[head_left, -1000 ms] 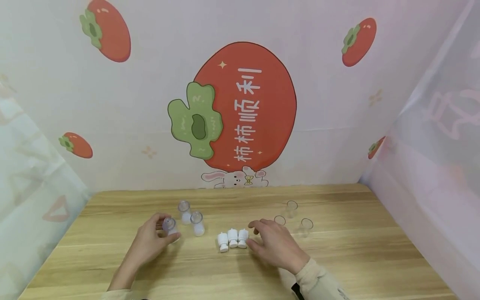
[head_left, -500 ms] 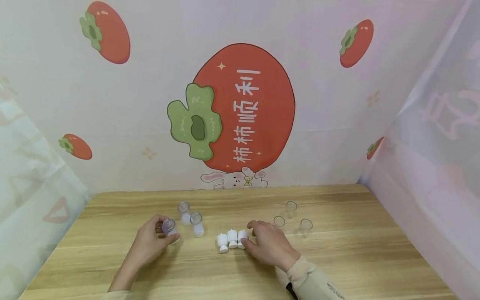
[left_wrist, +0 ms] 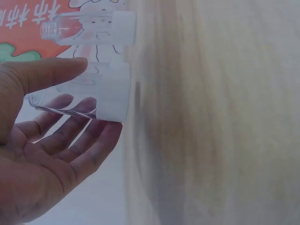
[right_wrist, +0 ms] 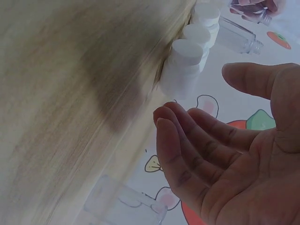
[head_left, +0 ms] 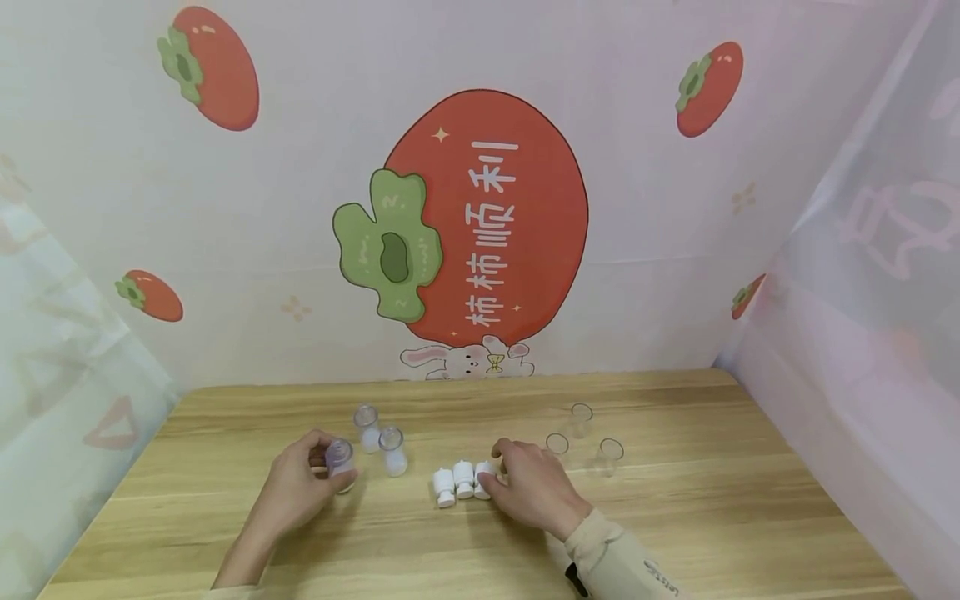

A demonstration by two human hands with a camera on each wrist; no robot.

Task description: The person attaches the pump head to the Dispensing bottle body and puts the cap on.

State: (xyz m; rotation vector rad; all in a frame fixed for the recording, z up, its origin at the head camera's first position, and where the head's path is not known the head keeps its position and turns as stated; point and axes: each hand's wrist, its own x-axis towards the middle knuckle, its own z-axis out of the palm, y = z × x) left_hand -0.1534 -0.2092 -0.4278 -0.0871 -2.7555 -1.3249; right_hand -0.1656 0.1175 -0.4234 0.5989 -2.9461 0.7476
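Note:
My left hand (head_left: 296,487) curls its thumb and fingers round a small clear bottle (head_left: 341,454) with a threaded mouth. Its white lower end (left_wrist: 112,91) shows in the left wrist view. Two similar clear bottles (head_left: 393,458) stand just right of it. Three white bottle-shaped pieces (head_left: 463,477) stand side by side mid-table. By the rightmost white piece (right_wrist: 180,77) hovers my right hand (head_left: 536,487), thumb and bent fingers spread apart. In the right wrist view nothing lies in its grasp, and a gap shows between fingertips and piece.
Three clear cup-like covers (head_left: 611,450) stand right of my right hand. The wooden table (head_left: 712,500) ends at a back wall of printed cloth (head_left: 652,317). More cloth closes off both sides.
My right hand has moved slightly left, towards the rightmost white piece. The left hand's fingers stay round the clear bottle, which has shifted and tilted a little.

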